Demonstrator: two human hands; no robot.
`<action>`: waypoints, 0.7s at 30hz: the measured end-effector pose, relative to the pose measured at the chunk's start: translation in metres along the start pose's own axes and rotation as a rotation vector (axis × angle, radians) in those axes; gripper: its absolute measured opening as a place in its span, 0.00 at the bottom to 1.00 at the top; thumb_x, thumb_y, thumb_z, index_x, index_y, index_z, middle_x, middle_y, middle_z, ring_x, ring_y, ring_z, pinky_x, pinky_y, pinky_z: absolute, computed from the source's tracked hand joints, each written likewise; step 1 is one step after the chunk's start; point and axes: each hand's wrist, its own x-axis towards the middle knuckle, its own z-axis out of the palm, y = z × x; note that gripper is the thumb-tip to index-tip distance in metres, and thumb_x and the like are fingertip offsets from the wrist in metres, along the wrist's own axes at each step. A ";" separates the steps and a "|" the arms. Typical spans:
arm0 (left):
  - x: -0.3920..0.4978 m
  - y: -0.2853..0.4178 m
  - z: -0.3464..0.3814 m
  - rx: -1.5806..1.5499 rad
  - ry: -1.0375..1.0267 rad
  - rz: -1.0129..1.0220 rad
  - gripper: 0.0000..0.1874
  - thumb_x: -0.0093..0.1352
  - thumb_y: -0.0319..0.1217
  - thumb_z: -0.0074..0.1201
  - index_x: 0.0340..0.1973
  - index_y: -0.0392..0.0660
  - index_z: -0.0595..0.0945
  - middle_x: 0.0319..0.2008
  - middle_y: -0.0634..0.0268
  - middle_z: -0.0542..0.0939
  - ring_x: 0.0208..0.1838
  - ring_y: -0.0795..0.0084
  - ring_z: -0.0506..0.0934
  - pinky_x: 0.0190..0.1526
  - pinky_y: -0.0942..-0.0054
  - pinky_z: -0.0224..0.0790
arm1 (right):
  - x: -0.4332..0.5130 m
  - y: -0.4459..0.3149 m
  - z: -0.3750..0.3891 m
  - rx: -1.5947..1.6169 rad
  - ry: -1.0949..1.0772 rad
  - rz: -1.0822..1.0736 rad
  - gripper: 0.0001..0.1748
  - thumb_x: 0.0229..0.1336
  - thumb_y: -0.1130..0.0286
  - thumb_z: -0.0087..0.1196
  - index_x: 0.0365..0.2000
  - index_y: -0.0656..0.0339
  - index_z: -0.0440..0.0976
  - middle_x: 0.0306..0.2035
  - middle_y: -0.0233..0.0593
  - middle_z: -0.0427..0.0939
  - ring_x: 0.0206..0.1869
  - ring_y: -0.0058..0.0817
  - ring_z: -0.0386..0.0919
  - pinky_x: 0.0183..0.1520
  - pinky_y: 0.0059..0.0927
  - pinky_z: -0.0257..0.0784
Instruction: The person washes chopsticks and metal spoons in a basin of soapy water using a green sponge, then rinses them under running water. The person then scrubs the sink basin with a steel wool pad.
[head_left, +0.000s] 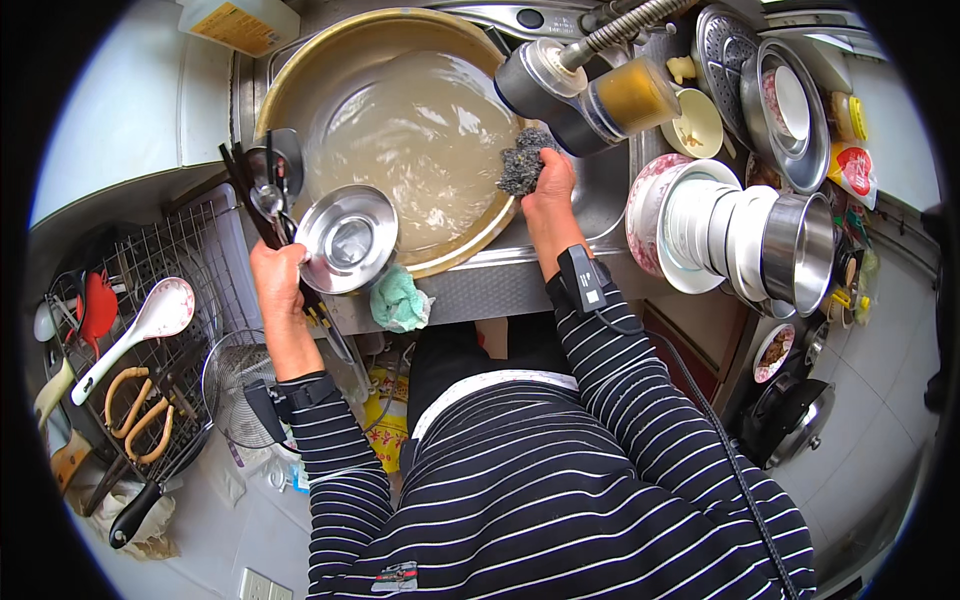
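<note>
My left hand (279, 274) grips a bundle of utensils at the left of the basin. Dark chopsticks (244, 187) and metal spoons (268, 196) stick up from the fist, and more handles hang below it. Beside its fingers is a shallow stainless-steel dish (349, 238); whether the hand also holds it I cannot tell. My right hand (551, 191) is closed on a grey mesh scouring pad (523, 161) at the basin's right rim. Between them, cloudy water fills part of the large gold-rimmed metal basin (307, 67). A green cloth (401, 300) lies on the sink's front edge.
Above the sink, a flexible faucet hose (626, 30) carries a dark filter unit (536, 82). Stacked bowls (694, 225) and a steel pot (799, 251) stand at right. A wire rack (150, 262) at left holds a ceramic spoon (139, 337) and scissors (139, 412). A cable (697, 394) runs past my right arm.
</note>
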 end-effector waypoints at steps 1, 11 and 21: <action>0.000 0.002 -0.003 -0.048 -0.006 -0.014 0.11 0.50 0.16 0.48 0.29 0.36 0.77 0.25 0.68 0.76 0.25 0.76 0.73 0.27 0.77 0.64 | -0.002 0.002 0.000 -0.009 -0.007 0.022 0.14 0.51 0.78 0.48 0.41 0.68 0.71 0.38 0.47 0.77 0.39 0.41 0.80 0.41 0.47 0.80; -0.017 0.056 -0.022 0.218 -0.043 0.049 0.21 0.49 0.19 0.50 0.40 0.31 0.79 0.33 0.63 0.79 0.34 0.71 0.76 0.40 0.75 0.67 | -0.009 0.046 0.009 -0.093 0.173 0.153 0.18 0.44 0.83 0.50 0.40 0.68 0.69 0.37 0.44 0.75 0.36 0.39 0.78 0.40 0.41 0.75; -0.041 0.109 -0.001 0.380 -0.046 0.145 0.22 0.49 0.20 0.49 0.42 0.32 0.80 0.33 0.64 0.79 0.33 0.73 0.74 0.39 0.77 0.65 | -0.010 0.069 0.000 -0.073 0.257 0.199 0.18 0.41 0.84 0.53 0.38 0.69 0.70 0.36 0.43 0.76 0.34 0.37 0.76 0.39 0.39 0.72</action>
